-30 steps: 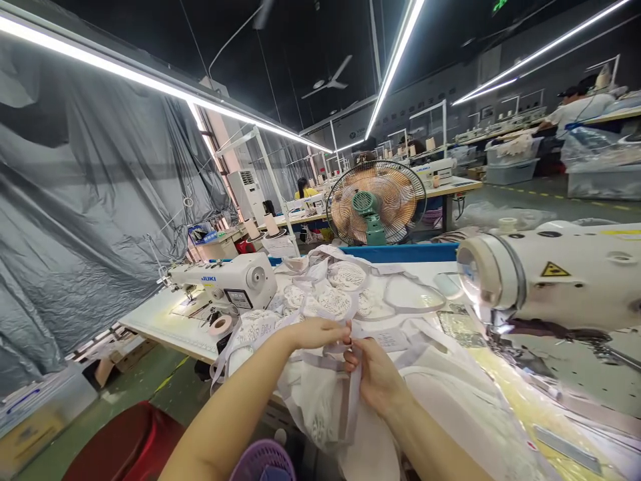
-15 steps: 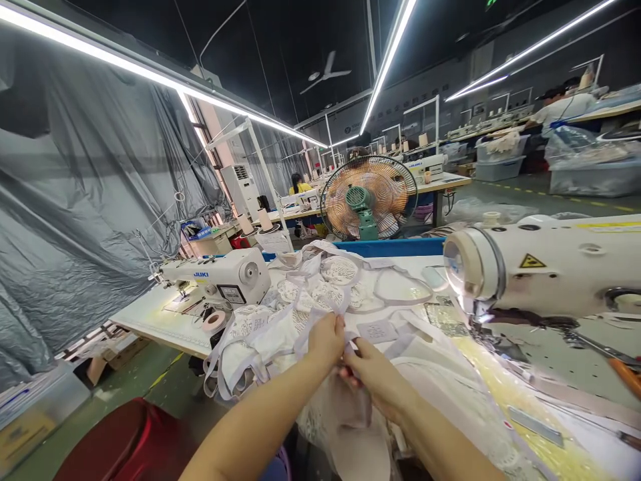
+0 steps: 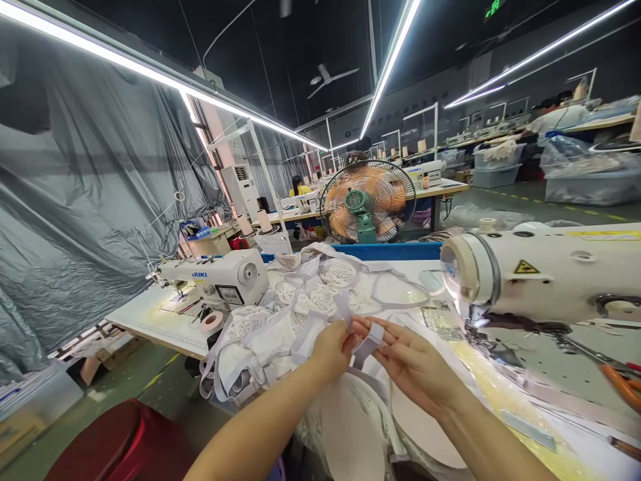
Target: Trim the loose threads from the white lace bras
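My left hand point(image 3: 331, 347) and my right hand point(image 3: 408, 361) meet over a pile of white lace garment pieces point(image 3: 300, 314) on the sewing table. Both pinch a pale grey elastic strap point(image 3: 368, 342) that runs between their fingertips; the left grips one end, the right holds the folded part with its other fingers spread. White padded cups point(image 3: 350, 434) hang below my hands at the table edge. A white sewing machine head point(image 3: 541, 274) stands just right of my right hand.
A white JUKI sewing machine point(image 3: 220, 277) sits on the table point(image 3: 145, 321) to the left, with a tape roll point(image 3: 210, 322) beside it. An orange fan point(image 3: 368, 200) stands behind. Orange-handled scissors point(image 3: 621, 384) lie at right. A red stool point(image 3: 125, 444) is below left. Other people work far back.
My hands have lifted slightly and parted; the right hand has turned palm-up with the strap folded across its fingers. The view has shifted a little.
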Motion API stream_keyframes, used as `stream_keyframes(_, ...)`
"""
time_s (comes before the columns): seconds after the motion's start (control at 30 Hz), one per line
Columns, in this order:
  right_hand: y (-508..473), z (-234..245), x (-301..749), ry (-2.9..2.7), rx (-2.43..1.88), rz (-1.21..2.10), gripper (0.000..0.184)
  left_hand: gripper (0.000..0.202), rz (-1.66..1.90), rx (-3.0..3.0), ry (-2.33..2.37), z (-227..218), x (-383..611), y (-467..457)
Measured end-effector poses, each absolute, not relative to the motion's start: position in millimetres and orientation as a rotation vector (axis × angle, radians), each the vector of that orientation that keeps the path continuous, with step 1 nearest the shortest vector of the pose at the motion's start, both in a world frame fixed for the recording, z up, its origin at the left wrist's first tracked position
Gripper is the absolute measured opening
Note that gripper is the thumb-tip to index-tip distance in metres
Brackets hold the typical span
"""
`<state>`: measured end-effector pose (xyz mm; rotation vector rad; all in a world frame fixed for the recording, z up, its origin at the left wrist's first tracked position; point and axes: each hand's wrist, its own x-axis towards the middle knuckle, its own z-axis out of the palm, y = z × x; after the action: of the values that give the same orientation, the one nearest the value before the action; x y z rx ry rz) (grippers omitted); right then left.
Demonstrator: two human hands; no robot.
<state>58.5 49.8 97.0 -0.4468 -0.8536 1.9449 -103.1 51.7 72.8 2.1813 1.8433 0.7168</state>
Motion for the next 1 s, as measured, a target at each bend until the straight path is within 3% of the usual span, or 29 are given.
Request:
stream_keyframes(0.27, 75, 75, 53, -0.784, -0.745, 1.734, 0.019, 0.030, 0.830, 2.309, 1.719, 84, -97, 41)
stream_keyframes(0.33, 77, 74, 53, -0.838, -0.860, 1.692, 0.013, 0.027, 0.755, 2.364, 1.652, 88, -96, 38)
stream_keyframes(0.57, 73, 72, 49, -1.166, -1.032, 1.522, 0.032, 0.029, 0.475, 2.500, 1.600, 100, -89, 34)
stream_keyframes(0.83, 52, 85, 54, -1.581, -0.941, 1.427, 0.010, 0.056, -0.001, 2.639, 1.735, 108, -87, 41)
stream_keyframes(0.93, 55, 83, 56, -1.595, -0.921, 1.424, 0.007, 0.045, -0.047, 2.626, 1.786, 110, -85, 40)
stream_keyframes(1.0, 61, 77, 56, -1.558, -0.922, 1.443, 0.019, 0.030, -0.061, 2.625, 1.810, 112, -84, 38)
